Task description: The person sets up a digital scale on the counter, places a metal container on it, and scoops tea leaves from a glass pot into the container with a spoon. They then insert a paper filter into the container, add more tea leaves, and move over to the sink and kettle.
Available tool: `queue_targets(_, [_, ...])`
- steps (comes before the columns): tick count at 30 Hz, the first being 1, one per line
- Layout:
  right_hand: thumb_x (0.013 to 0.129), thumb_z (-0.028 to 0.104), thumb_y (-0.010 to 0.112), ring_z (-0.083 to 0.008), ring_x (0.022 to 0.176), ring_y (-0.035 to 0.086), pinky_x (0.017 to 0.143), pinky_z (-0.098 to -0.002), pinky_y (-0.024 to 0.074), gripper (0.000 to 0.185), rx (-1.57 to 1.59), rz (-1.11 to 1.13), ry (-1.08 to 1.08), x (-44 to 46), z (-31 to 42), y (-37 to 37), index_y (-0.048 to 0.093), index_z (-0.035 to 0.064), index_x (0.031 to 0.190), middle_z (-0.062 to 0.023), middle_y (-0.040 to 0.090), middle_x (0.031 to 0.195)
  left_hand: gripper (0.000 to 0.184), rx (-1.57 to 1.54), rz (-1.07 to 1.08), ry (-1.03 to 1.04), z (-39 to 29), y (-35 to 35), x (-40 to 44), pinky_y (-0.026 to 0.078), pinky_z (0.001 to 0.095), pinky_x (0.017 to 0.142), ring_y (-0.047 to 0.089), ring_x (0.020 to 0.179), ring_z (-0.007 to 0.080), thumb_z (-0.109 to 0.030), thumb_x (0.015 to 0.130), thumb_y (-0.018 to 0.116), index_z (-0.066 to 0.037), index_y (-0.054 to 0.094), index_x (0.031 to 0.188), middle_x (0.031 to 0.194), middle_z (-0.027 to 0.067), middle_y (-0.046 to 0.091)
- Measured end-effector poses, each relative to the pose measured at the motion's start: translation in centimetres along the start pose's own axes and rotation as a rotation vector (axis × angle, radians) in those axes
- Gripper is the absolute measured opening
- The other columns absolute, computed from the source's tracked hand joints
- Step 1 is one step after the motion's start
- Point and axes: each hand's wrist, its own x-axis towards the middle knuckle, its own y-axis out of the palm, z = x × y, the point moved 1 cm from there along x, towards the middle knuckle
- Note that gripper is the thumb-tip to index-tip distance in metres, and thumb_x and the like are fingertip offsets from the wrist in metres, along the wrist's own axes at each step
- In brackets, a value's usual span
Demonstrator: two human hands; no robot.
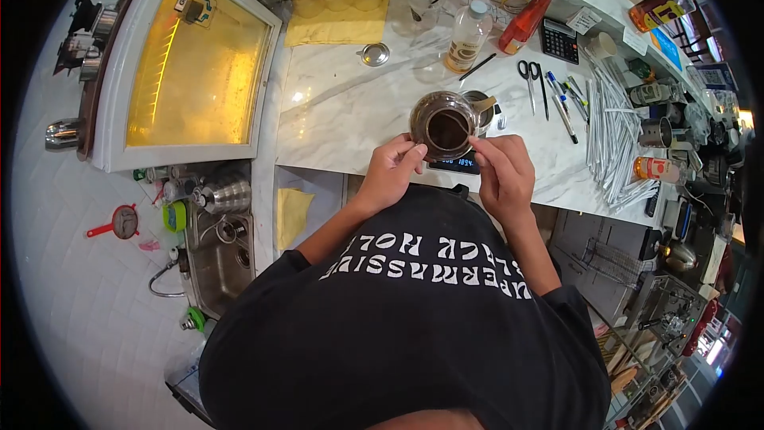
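A round glass coffee server [422,114] with dark liquid inside stands in front of my body at the counter's near edge, tipped so that I look into its mouth. My left hand [391,173] is closed on its left side, thumb and fingers against the glass. On the other side my right hand [508,175] pinches at the rim, its fingertips partly hidden. Below the server shows the lit display of a digital scale [458,164]. A small metal cup [483,100] sits just behind, partly covered by the server and its pale handle.
Behind stand a clear bottle [469,36] and a red bottle [528,20]. Scissors [528,84], pens [563,111] and wrapped straws [617,143] lie to the right. A lit glass-door cabinet [199,72] and a sink [219,271] are at left.
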Motion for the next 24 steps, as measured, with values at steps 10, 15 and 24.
queue_targets(10, [0.087, -0.006, 0.073, -0.0288, 0.080, 0.064, 0.072, -0.0384, 0.0491, 0.026, 0.010, -0.064, -0.048, -0.4, -2.4, -2.2, 0.070, 0.0005, 0.112, -0.0114, 0.072, 0.090, 0.027, 0.002, -0.065, 0.096, -0.6, 3.5, 0.3, 0.049, 0.0281, 0.075, 0.060, 0.086, 0.0137, -0.011, 0.107, 0.058, 0.008, 0.073, 0.094, 0.109, 0.0109, 0.067])
queue_targets(15, [0.089, -0.005, 0.072, -0.0288, 0.079, 0.064, 0.072, -0.0380, 0.0484, 0.022, 0.036, -0.055, -0.071, -0.2, -3.2, -2.9, 0.070, 0.0001, 0.111, -0.0115, 0.071, 0.088, 0.031, 0.015, -0.096, 0.111, -0.7, 4.7, 0.4, 0.050, 0.0299, 0.079, 0.062, 0.096, 0.0170, -0.011, 0.107, 0.055, 0.006, 0.070, 0.086, 0.110, 0.0112, 0.068])
queue_targets(24, [0.091, -0.005, 0.070, -0.0288, 0.076, 0.062, 0.071, -0.0381, 0.0477, 0.020, 0.063, -0.013, -0.064, 0.2, -4.5, -3.0, 0.070, 0.0013, 0.111, -0.0112, 0.068, 0.085, 0.028, -0.047, -0.149, 0.100, -0.4, 5.7, 0.9, 0.052, 0.0281, 0.076, 0.066, 0.088, 0.0164, -0.012, 0.106, 0.058, 0.009, 0.072, 0.093, 0.110, 0.0141, 0.067])
